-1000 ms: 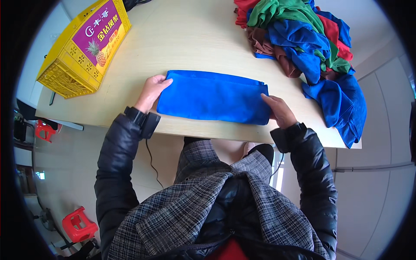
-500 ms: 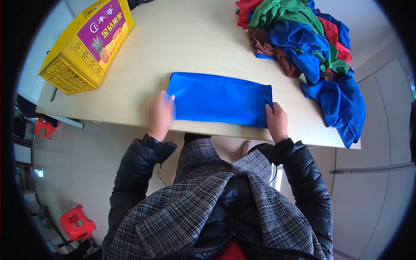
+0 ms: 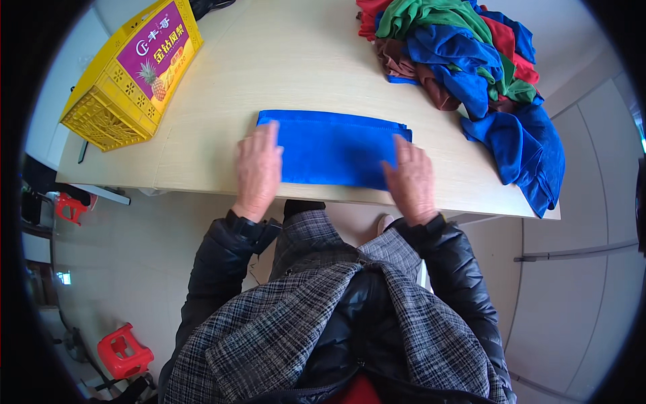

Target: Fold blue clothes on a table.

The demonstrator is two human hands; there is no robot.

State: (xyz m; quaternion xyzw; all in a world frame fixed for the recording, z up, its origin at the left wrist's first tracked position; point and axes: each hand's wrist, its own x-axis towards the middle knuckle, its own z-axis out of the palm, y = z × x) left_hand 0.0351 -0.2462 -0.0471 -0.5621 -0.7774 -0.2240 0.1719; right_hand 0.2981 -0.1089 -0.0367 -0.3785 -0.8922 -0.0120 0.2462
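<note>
One folded blue cloth [image 3: 333, 151] lies by the 6 o'clock edge of the counter [image 3: 282, 67]. From it, one crate [image 3: 111, 111] stands at 10 o'clock, one heap [image 3: 464, 60] of cloths at 2, two stools [image 3: 124, 360] between 7 and 9. The left hand [image 3: 259, 168] covers its 9 o'clock end, the right hand [image 3: 412, 182] its 3; both backs up, fingers released, straightened roughly toward 12.

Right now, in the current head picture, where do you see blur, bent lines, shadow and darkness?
Head view: the left hand and right hand look slightly blurred, the yellow crate sharper; head view again: seams in the white panels bow near the right rim; same head view: a darker patch, seemingly shadow, lies on the blue cloth toward the right hand, and the corners fall black.
</note>
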